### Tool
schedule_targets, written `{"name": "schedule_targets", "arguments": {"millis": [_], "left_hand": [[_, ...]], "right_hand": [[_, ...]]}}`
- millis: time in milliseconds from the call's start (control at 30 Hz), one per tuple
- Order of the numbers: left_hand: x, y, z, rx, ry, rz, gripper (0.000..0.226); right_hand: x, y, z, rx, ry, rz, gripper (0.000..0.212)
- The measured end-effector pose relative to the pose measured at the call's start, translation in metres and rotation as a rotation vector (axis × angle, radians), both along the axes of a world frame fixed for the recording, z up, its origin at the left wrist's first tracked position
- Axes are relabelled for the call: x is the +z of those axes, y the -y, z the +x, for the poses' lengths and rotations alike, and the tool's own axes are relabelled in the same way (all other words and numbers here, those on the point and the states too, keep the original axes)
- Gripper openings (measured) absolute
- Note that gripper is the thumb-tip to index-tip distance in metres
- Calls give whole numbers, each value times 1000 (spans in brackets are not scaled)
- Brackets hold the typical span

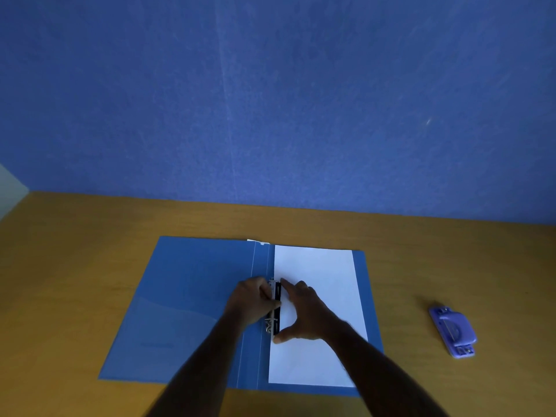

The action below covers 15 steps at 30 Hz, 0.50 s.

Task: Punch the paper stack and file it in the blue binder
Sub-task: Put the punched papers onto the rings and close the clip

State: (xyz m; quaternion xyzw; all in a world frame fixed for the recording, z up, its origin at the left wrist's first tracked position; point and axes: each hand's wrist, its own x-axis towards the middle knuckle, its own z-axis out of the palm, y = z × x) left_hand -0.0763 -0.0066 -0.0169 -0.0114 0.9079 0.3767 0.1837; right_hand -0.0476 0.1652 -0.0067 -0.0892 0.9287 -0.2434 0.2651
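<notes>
Materials and finishes on the desk

The blue binder (pixel 186 299) looked like smooth plastic with a soft sheen, and its ring mechanism (pixel 275 308) was shiny metal beside a black strip. The paper stack (pixel 319 296) was matt white paper. The desk (pixel 90 236) was smooth wood-look laminate, the wall (pixel 270 100) rough felt-like cloth, the hole punch (pixel 454 331) glossy purple plastic.

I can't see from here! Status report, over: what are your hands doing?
Left hand gripping the binder clip. Right hand open, fingers pressing the paper flat in the open blue binder. Hole punch off right, nothing blocking.
</notes>
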Motion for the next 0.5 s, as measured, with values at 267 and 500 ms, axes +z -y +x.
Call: {"name": "schedule_targets", "arguments": {"millis": [267, 500], "left_hand": [[-2, -2, -1, 2, -26, -8, 21], [-6, -2, -2, 5, -34, -46, 17]], "right_hand": [[3, 5, -5, 15, 1, 56, 132], [3, 6, -9, -20, -6, 45, 129]]}}
